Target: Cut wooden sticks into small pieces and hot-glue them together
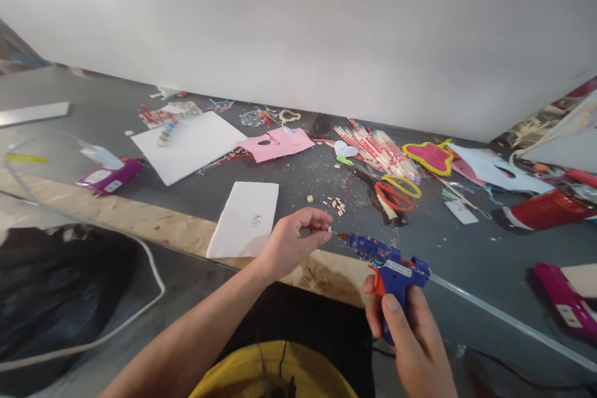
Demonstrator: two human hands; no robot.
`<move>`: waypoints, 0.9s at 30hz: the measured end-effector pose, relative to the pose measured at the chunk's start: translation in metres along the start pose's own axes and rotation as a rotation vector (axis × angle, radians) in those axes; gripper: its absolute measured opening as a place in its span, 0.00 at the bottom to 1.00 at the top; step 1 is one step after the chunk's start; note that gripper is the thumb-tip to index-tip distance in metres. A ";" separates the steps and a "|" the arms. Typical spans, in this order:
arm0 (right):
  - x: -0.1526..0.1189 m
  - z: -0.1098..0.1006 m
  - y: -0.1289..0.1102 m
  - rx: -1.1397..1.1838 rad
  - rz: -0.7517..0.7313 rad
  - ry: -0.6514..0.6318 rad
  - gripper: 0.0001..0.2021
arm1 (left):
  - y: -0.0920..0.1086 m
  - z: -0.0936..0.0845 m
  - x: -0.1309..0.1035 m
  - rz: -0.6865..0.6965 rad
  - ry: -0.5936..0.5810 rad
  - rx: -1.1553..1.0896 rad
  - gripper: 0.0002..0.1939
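Note:
My right hand [415,336] is wrapped round the handle of a blue hot glue gun [392,264] with an orange trigger. A long clear glue stick [504,312] runs out of its back end. Between the thumb and fingertips of my left hand [296,239] is a small pale piece [329,230], too tiny to name. The gun's nozzle points left and its tip is at or very near this piece; contact cannot be made out. Just beyond my left hand lie several small pale wooden bits [336,205]. Left of them rests a white card [245,217] with green writing.
Scissors [394,193] with orange and yellow handles lie near red-and-white wrapped chopsticks [373,146]. Further back are pink cut paper [277,144] and a white sheet [191,143]. A red can [545,206] lies at right. Purple boxes [111,177] sit at both sides.

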State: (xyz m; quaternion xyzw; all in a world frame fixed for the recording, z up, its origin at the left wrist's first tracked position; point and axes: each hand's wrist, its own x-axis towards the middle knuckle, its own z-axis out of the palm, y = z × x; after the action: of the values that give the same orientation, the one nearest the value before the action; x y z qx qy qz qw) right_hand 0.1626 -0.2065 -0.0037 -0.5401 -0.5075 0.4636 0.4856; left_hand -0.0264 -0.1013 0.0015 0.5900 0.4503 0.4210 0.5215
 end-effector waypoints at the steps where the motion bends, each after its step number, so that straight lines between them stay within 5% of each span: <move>1: 0.000 0.001 -0.001 -0.005 -0.004 0.001 0.11 | 0.000 0.000 0.000 -0.006 0.002 -0.006 0.10; 27: -0.003 0.007 -0.006 -0.021 0.020 0.030 0.10 | 0.000 -0.002 -0.003 -0.055 0.035 0.070 0.06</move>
State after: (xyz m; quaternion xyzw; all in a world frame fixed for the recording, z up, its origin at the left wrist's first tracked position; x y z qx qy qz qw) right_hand 0.1547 -0.2093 0.0020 -0.5569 -0.4995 0.4552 0.4828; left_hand -0.0291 -0.1034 0.0019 0.5877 0.4898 0.4006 0.5042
